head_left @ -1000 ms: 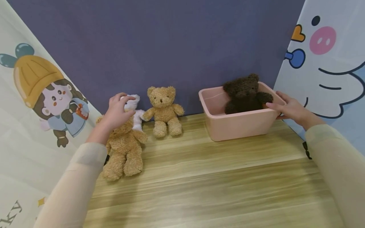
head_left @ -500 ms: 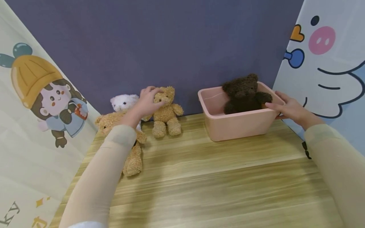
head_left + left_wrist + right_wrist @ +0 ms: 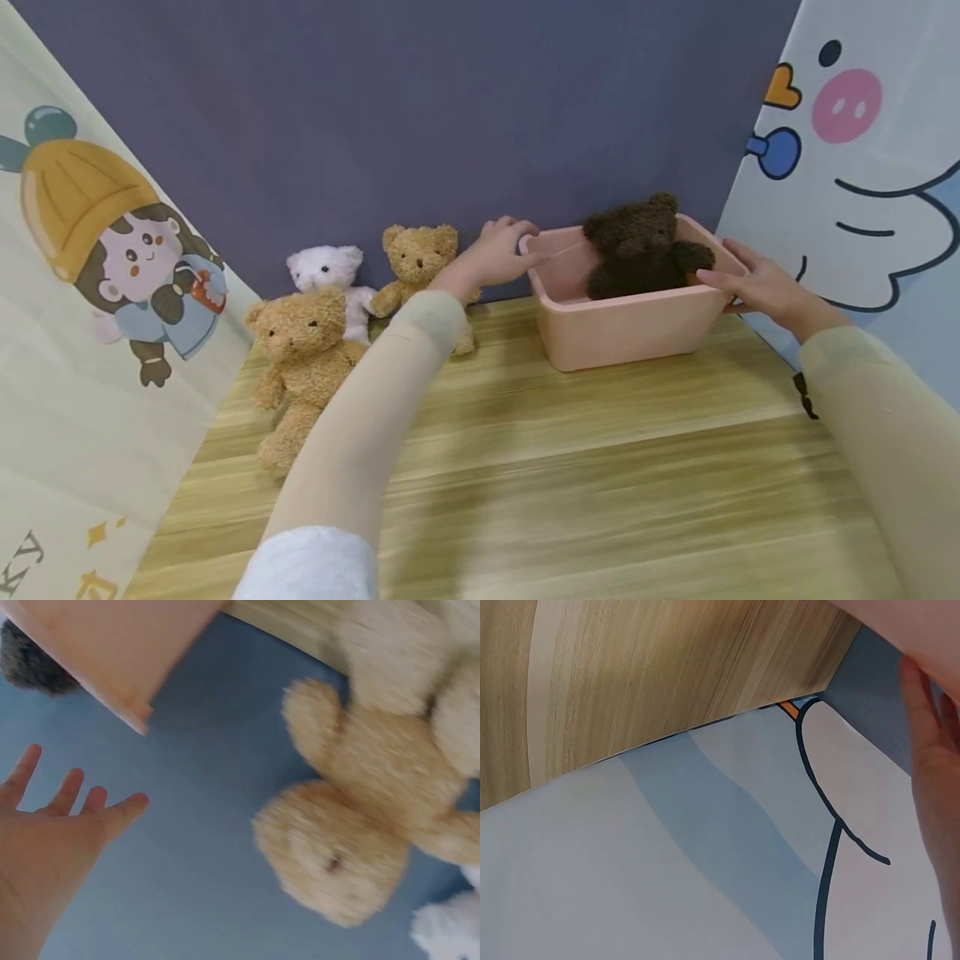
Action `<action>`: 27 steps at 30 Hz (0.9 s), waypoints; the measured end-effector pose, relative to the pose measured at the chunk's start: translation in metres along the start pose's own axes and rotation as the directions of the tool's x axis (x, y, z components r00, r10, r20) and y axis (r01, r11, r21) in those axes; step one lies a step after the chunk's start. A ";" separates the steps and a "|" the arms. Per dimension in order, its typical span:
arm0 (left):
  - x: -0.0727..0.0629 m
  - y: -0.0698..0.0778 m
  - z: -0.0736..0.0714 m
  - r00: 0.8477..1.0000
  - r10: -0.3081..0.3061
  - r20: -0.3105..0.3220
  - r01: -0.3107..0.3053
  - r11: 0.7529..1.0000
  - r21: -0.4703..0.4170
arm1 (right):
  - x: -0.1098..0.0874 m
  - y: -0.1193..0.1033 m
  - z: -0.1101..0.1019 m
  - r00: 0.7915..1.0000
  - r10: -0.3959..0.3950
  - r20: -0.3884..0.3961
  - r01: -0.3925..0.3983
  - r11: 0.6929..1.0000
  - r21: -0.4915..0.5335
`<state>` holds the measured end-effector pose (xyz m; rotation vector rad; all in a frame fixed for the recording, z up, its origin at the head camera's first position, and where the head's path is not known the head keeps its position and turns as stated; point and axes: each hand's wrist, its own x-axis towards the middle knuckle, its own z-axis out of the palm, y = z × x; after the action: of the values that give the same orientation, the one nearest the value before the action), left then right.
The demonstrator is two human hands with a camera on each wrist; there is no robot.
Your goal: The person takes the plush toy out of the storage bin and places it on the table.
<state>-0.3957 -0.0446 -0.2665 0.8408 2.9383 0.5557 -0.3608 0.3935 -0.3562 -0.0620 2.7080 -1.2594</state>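
Observation:
A pink plastic storage bin stands at the back right in the head view. Inside it sits a dark brown teddy bear, leaning on the back rim. My right hand holds the bin's right end, thumb at the rim and fingers on the outer side. Near the bin's left end is my left hand, fingers spread and holding nothing; the left wrist view shows a gap between this hand and the bin. Behind the left forearm, a tan teddy bear is partly hidden.
A larger tan teddy bear sits at the table's left, partly covered by the left arm. Just behind it is a white plush toy. A dark blue backdrop closes the back; printed cloths flank the wooden table.
My left hand has swept right, from above the larger tan bear, past the smaller one, to the bin's left end. The right hand, bin and brown bear have stayed put.

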 end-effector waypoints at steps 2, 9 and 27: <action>0.011 0.014 0.003 0.999 0.030 0.024 -0.030 0.999 0.029 | -0.001 0.000 -0.001 1.000 0.003 -0.002 -0.003 1.000 0.000; 0.043 0.047 0.015 0.995 0.027 0.100 -0.028 1.000 0.010 | -0.004 0.000 -0.001 1.000 0.010 -0.005 -0.010 1.000 0.011; 0.088 0.117 0.029 0.955 -0.180 0.236 0.163 0.983 0.088 | -0.002 -0.001 0.003 1.000 -0.001 -0.012 0.001 0.999 0.041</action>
<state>-0.4082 0.1031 -0.2476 0.6005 2.7793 0.3188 -0.3582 0.3911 -0.3570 -0.0509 2.6917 -1.3191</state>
